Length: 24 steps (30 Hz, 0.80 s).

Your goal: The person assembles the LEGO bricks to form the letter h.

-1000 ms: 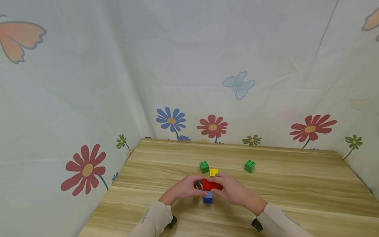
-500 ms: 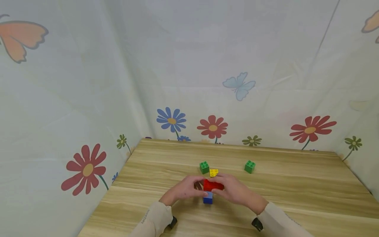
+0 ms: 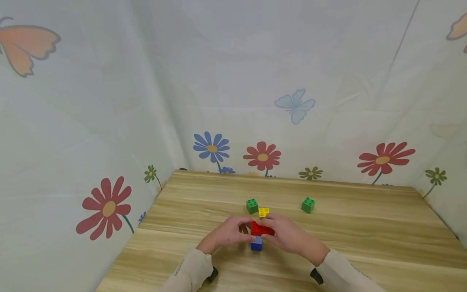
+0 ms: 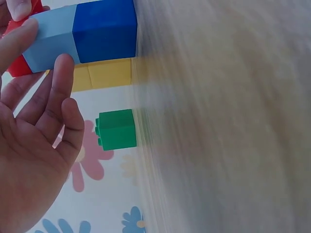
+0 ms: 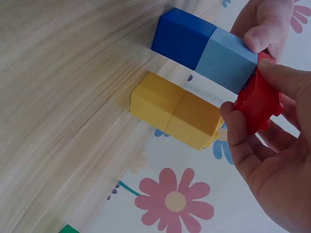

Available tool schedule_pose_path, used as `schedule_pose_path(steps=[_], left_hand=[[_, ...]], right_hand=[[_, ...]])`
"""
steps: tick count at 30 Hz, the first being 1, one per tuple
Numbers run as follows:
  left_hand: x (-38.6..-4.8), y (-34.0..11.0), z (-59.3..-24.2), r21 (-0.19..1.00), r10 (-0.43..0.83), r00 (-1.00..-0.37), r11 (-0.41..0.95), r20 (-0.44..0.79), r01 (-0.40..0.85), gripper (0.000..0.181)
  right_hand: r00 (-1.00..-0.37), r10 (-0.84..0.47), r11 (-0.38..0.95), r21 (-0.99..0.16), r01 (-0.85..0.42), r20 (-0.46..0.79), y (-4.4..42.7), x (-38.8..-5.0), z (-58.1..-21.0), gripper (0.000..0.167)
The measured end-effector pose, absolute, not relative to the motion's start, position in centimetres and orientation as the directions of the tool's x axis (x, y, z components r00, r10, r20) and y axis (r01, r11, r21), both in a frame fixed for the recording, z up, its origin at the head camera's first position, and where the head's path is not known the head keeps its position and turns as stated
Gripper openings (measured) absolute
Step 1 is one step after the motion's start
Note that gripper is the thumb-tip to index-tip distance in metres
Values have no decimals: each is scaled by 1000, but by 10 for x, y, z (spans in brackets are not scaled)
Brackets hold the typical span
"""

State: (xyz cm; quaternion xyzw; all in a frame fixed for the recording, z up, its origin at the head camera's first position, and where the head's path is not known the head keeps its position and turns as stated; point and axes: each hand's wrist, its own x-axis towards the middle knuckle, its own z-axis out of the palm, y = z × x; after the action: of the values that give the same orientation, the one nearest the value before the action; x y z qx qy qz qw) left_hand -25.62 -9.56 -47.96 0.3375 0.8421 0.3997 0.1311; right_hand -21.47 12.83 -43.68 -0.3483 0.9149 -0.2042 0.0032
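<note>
A dark blue block [image 4: 106, 31] stands on the table with a light blue block [image 5: 227, 59] stacked on it. My left hand [image 3: 230, 231] holds the light blue block near its top, with the thumb on its near side. My right hand [image 3: 290, 235] grips a studded red brick [image 3: 262, 229] between thumb and fingers. One end of the red brick lies against the top of the light blue block; it looks angled in the right wrist view. Whether they are pressed together I cannot tell. Just behind stands a stack of two yellow blocks [image 5: 172, 110], apart from the blue stack.
A green block [image 3: 252, 206] sits behind and left of the yellow stack. Another green block [image 3: 308, 205] stands farther right. The wooden table [image 3: 365, 227] runs back to a light curtain [image 3: 233, 61] printed with flowers and butterflies.
The right hand and the red brick shift very slightly, a little right and then back left. The left hand and the other blocks stay in place.
</note>
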Motion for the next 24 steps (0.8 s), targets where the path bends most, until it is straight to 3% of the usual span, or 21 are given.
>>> schedule_pose_path(steps=[8, 24], left_hand=[[-257, -95, -480, 768, 668, -742, 450, 49, 456, 24], [-256, -102, -480, 849, 722, -691, 351, 24, 395, 30]], right_hand=[[-760, -637, 685, -358, -635, 129, 128, -215, -436, 38], [-749, -639, 676, -335, -656, 177, 128, -212, -441, 39]])
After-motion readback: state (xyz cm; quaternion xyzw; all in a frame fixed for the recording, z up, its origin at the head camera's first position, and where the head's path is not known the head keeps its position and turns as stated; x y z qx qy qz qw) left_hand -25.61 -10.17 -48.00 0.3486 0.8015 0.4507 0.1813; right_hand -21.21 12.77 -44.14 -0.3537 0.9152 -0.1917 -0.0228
